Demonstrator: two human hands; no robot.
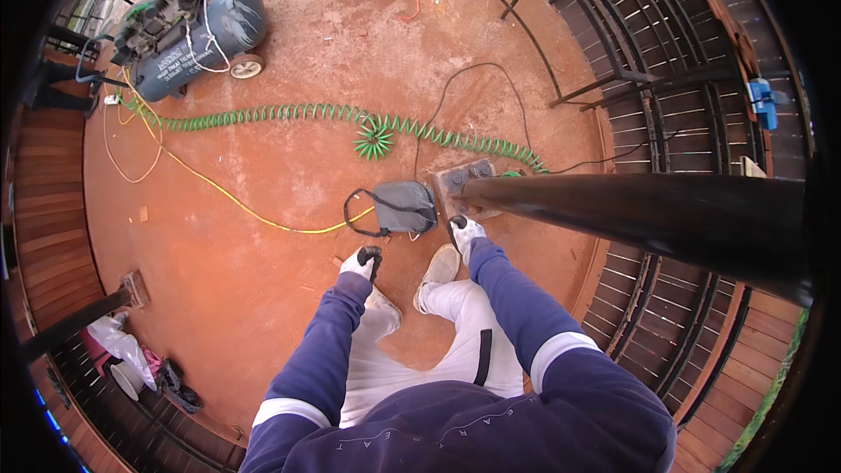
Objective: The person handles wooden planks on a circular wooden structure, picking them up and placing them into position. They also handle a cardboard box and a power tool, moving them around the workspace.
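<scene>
My left hand (362, 263), in a white glove with black on the fingers, hangs in front of my left leg with its fingers curled in and nothing visible in them. My right hand (465, 231), gloved alike, is also curled, close to the near edge of a square metal base plate (448, 182); I cannot tell if it touches the plate. A thick dark post (631, 210) rises from that plate toward the right. Between and beyond my hands lies a grey box-shaped case (405, 208) with a black strap, where a yellow cord (236, 201) ends.
A green coiled hose (289, 114) stretches across the reddish floor from an air compressor (201, 44) at the far left. A thin black cable (482, 66) loops behind the post. Dark metal railings (648, 114) line the right; plastic bags (123, 342) lie at the lower left.
</scene>
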